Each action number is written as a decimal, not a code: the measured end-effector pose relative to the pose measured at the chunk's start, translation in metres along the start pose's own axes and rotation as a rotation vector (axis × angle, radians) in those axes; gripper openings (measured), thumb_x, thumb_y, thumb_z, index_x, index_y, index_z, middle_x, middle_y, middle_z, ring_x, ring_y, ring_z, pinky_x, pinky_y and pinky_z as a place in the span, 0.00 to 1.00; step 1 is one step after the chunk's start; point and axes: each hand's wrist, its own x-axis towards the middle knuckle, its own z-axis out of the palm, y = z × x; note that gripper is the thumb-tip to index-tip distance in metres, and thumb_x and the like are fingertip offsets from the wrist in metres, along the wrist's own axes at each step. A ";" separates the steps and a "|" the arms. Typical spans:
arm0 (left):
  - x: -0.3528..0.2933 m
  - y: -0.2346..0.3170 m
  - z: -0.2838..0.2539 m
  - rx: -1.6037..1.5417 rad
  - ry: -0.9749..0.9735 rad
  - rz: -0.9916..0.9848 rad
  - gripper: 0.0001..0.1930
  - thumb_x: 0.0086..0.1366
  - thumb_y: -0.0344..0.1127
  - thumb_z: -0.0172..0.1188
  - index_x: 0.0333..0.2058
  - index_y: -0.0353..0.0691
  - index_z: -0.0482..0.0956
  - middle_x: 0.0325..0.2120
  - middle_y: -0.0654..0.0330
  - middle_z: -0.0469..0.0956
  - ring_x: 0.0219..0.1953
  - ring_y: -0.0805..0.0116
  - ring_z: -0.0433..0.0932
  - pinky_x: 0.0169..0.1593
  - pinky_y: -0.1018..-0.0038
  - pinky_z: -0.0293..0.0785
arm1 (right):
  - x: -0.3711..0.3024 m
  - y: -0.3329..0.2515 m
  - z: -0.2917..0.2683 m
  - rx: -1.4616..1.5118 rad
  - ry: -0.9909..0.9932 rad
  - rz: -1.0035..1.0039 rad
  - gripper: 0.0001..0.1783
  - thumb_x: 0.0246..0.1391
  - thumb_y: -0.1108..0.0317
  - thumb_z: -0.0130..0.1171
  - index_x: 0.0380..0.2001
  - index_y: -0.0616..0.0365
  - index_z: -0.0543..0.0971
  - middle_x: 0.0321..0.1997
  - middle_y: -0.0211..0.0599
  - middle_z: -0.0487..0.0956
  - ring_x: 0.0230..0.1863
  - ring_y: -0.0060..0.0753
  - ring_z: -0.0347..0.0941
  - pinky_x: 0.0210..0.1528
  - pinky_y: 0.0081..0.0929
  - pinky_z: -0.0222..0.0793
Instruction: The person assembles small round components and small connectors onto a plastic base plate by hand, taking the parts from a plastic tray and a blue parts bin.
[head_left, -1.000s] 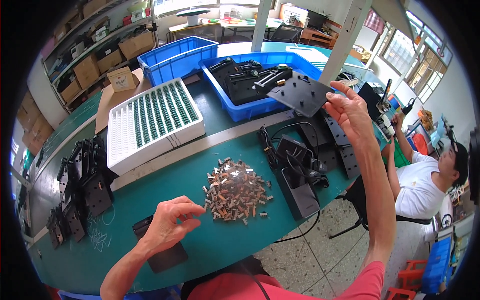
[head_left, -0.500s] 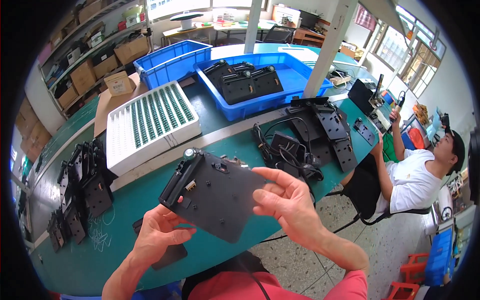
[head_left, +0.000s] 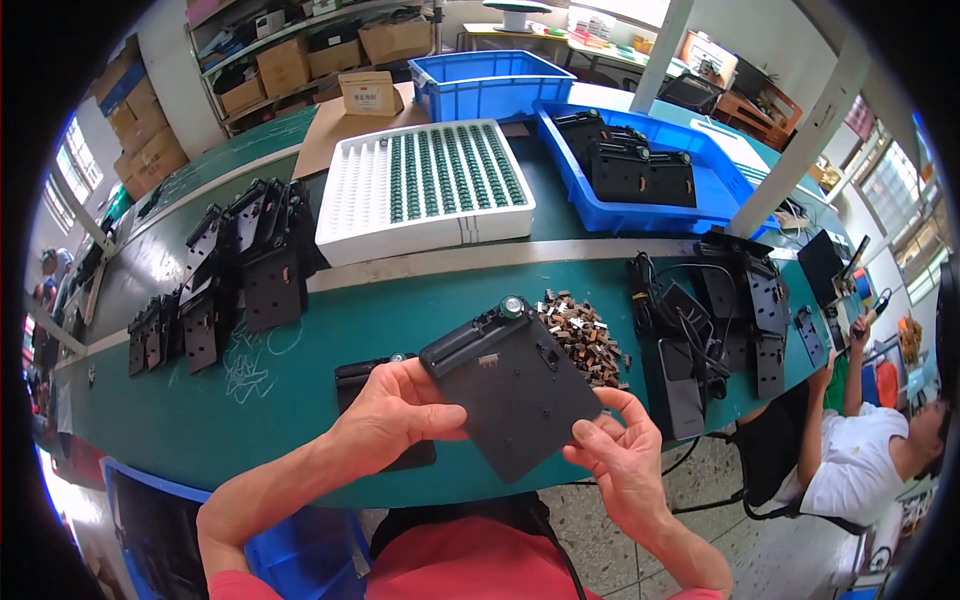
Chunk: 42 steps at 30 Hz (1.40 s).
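A flat black panel (head_left: 512, 405) is held up over the table in front of me, tilted. A thick barrel runs along its upper left edge, with a round metallic end, and a small light connector sits beside it. My left hand (head_left: 395, 415) pinches the panel's left side, thumb on its face. At the right corner, my right hand (head_left: 625, 455) grips it between thumb and fingers. Partly hidden behind my left hand, another black panel (head_left: 358, 375) lies on the table. Just beyond the held panel is a heap of small brown and silver parts (head_left: 580, 340).
Black panels (head_left: 275, 285) stand in clusters at the left. A white foam tray (head_left: 425, 225) holds rows of green parts. Behind are blue bins (head_left: 495, 90), one with panels. At right lie cables and adapters (head_left: 690, 340); a person in white (head_left: 865, 455) sits beyond them.
The view has swung left, shifting the scene rightward and uncovering the heap of small parts. My right hand has moved down the panel's right side. Both hands keep hold.
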 end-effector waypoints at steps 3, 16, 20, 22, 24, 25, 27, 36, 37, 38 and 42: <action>0.001 -0.004 -0.006 0.003 0.010 0.001 0.19 0.58 0.21 0.59 0.50 0.32 0.74 0.44 0.55 0.79 0.44 0.68 0.79 0.50 0.67 0.77 | -0.003 0.005 0.000 -0.004 -0.032 0.041 0.21 0.55 0.78 0.59 0.50 0.63 0.63 0.35 0.39 0.79 0.35 0.26 0.78 0.42 0.26 0.79; 0.001 -0.011 -0.029 -0.019 0.017 -0.038 0.22 0.59 0.19 0.57 0.53 0.35 0.71 0.45 0.55 0.79 0.44 0.66 0.80 0.47 0.66 0.79 | 0.005 0.007 -0.009 -0.452 -0.022 -0.191 0.15 0.53 0.75 0.62 0.44 0.60 0.74 0.43 0.34 0.75 0.38 0.22 0.73 0.37 0.20 0.74; -0.005 -0.005 -0.024 0.029 0.030 -0.063 0.23 0.58 0.19 0.59 0.54 0.34 0.71 0.45 0.55 0.79 0.44 0.66 0.80 0.45 0.66 0.80 | 0.022 -0.004 0.010 -0.809 -0.116 -0.617 0.08 0.50 0.78 0.62 0.36 0.60 0.79 0.36 0.34 0.75 0.34 0.24 0.73 0.33 0.22 0.71; -0.009 -0.004 -0.020 0.038 0.027 -0.082 0.23 0.58 0.20 0.56 0.54 0.35 0.71 0.45 0.56 0.79 0.44 0.67 0.80 0.47 0.67 0.79 | 0.030 -0.006 0.025 -0.905 -0.168 -0.751 0.08 0.47 0.79 0.63 0.33 0.59 0.80 0.33 0.34 0.75 0.33 0.26 0.73 0.32 0.23 0.70; -0.010 -0.004 -0.017 0.049 0.024 -0.099 0.23 0.58 0.20 0.54 0.54 0.36 0.71 0.45 0.56 0.79 0.44 0.68 0.79 0.48 0.68 0.77 | 0.043 0.000 0.036 -1.067 -0.277 -0.985 0.09 0.43 0.78 0.65 0.31 0.59 0.80 0.30 0.35 0.74 0.30 0.34 0.72 0.30 0.27 0.69; -0.011 -0.005 -0.017 0.052 0.019 -0.097 0.23 0.58 0.20 0.54 0.54 0.36 0.72 0.44 0.57 0.79 0.44 0.68 0.79 0.48 0.68 0.77 | 0.050 0.006 0.040 -1.085 -0.289 -1.038 0.10 0.41 0.75 0.66 0.30 0.58 0.79 0.29 0.34 0.73 0.30 0.38 0.71 0.30 0.32 0.69; -0.012 -0.008 -0.016 0.052 0.017 -0.095 0.23 0.58 0.20 0.55 0.54 0.36 0.72 0.44 0.57 0.79 0.44 0.69 0.79 0.49 0.68 0.77 | 0.055 0.010 0.046 -1.132 -0.300 -1.028 0.09 0.41 0.74 0.66 0.29 0.57 0.79 0.28 0.33 0.73 0.30 0.37 0.71 0.30 0.32 0.69; -0.014 -0.020 -0.022 0.065 -0.006 -0.066 0.22 0.56 0.21 0.56 0.52 0.36 0.73 0.43 0.58 0.79 0.43 0.71 0.78 0.47 0.69 0.77 | 0.060 0.015 0.049 -1.289 -0.366 -0.920 0.07 0.43 0.68 0.66 0.26 0.54 0.78 0.26 0.32 0.70 0.32 0.37 0.70 0.30 0.35 0.68; -0.014 -0.020 -0.022 0.059 -0.004 -0.064 0.22 0.56 0.21 0.56 0.51 0.36 0.73 0.43 0.58 0.79 0.43 0.70 0.78 0.47 0.69 0.77 | 0.060 0.013 0.049 -1.298 -0.371 -0.921 0.07 0.43 0.68 0.66 0.26 0.54 0.78 0.26 0.32 0.71 0.31 0.36 0.71 0.29 0.34 0.68; -0.014 -0.019 -0.020 0.054 -0.003 -0.062 0.21 0.56 0.21 0.56 0.51 0.36 0.73 0.43 0.58 0.79 0.43 0.70 0.78 0.46 0.69 0.77 | 0.059 0.011 0.048 -1.306 -0.374 -0.922 0.06 0.43 0.69 0.66 0.26 0.55 0.78 0.26 0.32 0.71 0.30 0.36 0.72 0.29 0.33 0.68; -0.016 -0.018 -0.018 0.037 0.026 -0.058 0.21 0.56 0.21 0.56 0.51 0.35 0.74 0.42 0.58 0.79 0.42 0.71 0.78 0.46 0.69 0.77 | 0.051 -0.008 0.042 -1.006 -0.378 -0.561 0.04 0.47 0.74 0.65 0.27 0.60 0.79 0.25 0.32 0.74 0.23 0.25 0.74 0.26 0.22 0.68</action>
